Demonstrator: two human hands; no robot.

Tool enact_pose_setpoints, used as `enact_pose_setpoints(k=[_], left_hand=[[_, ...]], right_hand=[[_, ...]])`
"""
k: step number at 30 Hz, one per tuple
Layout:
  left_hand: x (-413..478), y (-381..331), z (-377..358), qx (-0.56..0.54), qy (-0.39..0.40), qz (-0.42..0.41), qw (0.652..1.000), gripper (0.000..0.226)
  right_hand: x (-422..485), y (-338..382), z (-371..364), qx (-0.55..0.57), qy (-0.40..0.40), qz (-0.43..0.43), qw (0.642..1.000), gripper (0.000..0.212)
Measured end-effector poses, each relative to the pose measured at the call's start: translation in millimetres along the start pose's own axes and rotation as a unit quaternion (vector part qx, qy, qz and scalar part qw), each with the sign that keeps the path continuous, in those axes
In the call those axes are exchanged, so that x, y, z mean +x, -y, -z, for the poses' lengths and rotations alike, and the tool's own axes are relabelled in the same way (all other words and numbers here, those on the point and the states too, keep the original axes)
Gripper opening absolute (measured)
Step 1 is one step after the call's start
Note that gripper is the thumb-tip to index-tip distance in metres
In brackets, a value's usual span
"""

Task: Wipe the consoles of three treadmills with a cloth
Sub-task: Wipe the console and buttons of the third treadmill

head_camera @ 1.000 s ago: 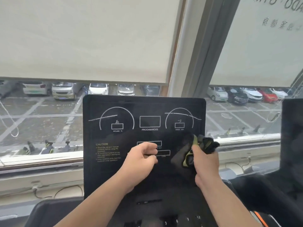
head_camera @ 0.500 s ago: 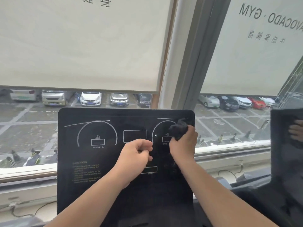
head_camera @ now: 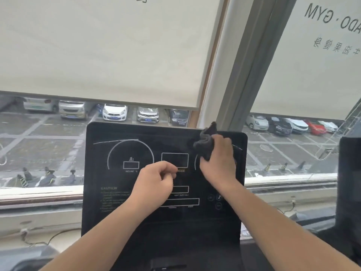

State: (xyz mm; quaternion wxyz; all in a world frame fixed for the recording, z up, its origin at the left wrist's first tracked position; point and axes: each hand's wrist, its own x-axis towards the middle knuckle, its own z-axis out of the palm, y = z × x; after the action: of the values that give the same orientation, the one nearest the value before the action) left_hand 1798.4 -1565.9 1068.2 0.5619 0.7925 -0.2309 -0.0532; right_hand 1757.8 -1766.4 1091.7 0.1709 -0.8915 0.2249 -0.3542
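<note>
A black treadmill console [head_camera: 109, 194] with white dial outlines and a caution label stands upright in front of me. My right hand [head_camera: 218, 161] presses a crumpled dark cloth [head_camera: 206, 142] against the console's upper right corner, near the right dial. My left hand [head_camera: 156, 182] hovers in a loose fist over the middle of the panel, just below the centre display box, with nothing in it.
A second black console [head_camera: 349, 182] stands at the right edge. Behind is a window with lowered cream blinds [head_camera: 109, 49], a grey frame post [head_camera: 246, 61] and a sill [head_camera: 39, 194]. Cables [head_camera: 39, 240] trail along the wall below.
My right hand has carried the cloth up from the console's lower right to its top right corner. The left hand rose slightly and stayed clenched over the middle.
</note>
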Motion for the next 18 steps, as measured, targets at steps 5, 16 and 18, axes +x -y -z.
enact_pose_setpoints(k=[5, 16, 18], left_hand=[[-8.3, 18.5, 43.6, 0.080, -0.119, -0.070, 0.987, 0.029], [-9.3, 77.3, 127.7, 0.094, -0.248, 0.042, 0.963, 0.057], [-10.8, 83.8, 130.1, 0.048, -0.232, 0.053, 0.970, 0.054]], right_hand=[[37.3, 39.1, 0.5, 0.032, -0.069, -0.136, 0.988, 0.054], [-100.3, 114.8, -94.0, -0.091, 0.134, 0.334, 0.929, 0.069], [-78.4, 116.2, -83.5, -0.107, 0.132, 0.353, 0.920, 0.068]])
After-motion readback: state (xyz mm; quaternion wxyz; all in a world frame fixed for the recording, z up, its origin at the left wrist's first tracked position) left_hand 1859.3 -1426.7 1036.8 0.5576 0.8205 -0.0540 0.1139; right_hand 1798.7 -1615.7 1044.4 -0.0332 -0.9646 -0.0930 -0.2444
